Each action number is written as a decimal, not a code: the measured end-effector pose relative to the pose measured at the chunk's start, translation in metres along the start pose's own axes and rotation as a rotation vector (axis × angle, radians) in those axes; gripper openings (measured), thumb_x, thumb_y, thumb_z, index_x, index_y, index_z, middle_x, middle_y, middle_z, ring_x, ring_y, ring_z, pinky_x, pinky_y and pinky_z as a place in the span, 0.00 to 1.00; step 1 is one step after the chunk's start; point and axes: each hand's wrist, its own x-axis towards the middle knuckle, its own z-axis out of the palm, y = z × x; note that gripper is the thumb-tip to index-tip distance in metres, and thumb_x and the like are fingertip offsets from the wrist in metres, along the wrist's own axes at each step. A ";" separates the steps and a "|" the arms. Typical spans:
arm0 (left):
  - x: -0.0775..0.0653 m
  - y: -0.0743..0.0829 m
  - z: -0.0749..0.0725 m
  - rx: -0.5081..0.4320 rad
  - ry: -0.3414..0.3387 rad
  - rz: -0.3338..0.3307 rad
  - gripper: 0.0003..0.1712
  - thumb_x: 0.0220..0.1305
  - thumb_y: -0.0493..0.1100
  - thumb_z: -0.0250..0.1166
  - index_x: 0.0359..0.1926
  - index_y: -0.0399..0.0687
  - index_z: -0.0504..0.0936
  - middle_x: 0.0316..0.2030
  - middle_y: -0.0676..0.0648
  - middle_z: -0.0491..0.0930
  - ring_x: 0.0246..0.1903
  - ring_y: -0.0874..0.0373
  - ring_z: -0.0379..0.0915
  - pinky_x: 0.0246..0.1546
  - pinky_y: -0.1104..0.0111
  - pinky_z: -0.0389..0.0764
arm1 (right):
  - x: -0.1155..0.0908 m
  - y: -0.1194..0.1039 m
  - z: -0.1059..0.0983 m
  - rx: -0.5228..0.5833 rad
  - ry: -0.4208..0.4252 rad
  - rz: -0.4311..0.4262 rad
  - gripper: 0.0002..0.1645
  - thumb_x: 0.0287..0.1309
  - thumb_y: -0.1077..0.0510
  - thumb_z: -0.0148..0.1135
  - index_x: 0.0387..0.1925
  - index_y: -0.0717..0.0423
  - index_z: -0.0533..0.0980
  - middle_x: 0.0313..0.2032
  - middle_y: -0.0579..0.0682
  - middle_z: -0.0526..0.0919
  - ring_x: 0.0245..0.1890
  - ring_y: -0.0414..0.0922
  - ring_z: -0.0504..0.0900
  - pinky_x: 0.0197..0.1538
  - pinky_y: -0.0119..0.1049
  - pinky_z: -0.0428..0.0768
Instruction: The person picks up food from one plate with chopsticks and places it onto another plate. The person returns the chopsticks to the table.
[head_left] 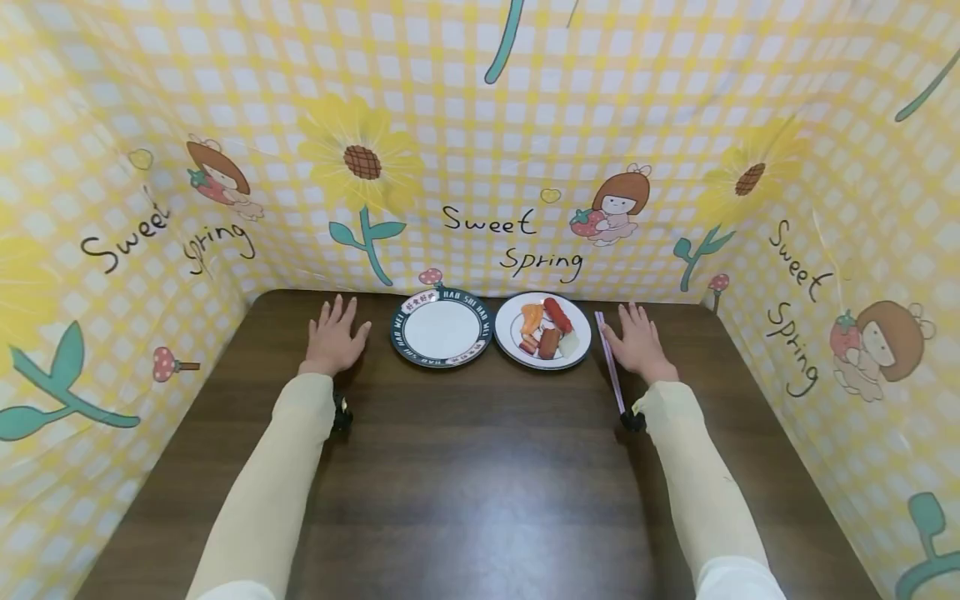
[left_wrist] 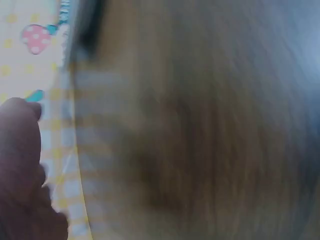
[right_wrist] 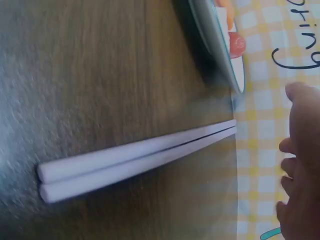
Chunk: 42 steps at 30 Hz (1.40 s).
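Observation:
My left hand (head_left: 334,337) rests palm down on the dark table with its fingers spread, left of a plate (head_left: 444,329) with a green lettered rim. That plate has nothing on it. Beside it stands a white plate (head_left: 507,321) bearing several food pieces, among them a red sausage-like piece (head_left: 557,314), an orange piece (head_left: 532,318) and a brown block (head_left: 550,342). A pair of pale pink chopsticks (right_wrist: 135,158) lies on the table, close by the thumb of my right hand (head_left: 637,342). The right hand is flat too, fingers straight, holding nothing.
A brown wooden table (head_left: 465,483) spreads out between both arms. Yellow checked cloth (head_left: 480,150) with flowers and lettering hangs behind it and at both sides. Each wrist wears a small black camera, the left one (head_left: 342,414) at the inner side.

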 end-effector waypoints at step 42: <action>0.000 0.046 0.050 -1.032 -0.035 -0.434 0.32 0.76 0.42 0.59 0.73 0.32 0.64 0.68 0.32 0.67 0.39 0.68 0.79 0.47 0.76 0.85 | -0.006 -0.002 0.004 0.018 0.023 0.247 0.19 0.75 0.59 0.46 0.34 0.71 0.75 0.34 0.69 0.81 0.34 0.64 0.82 0.37 0.56 0.83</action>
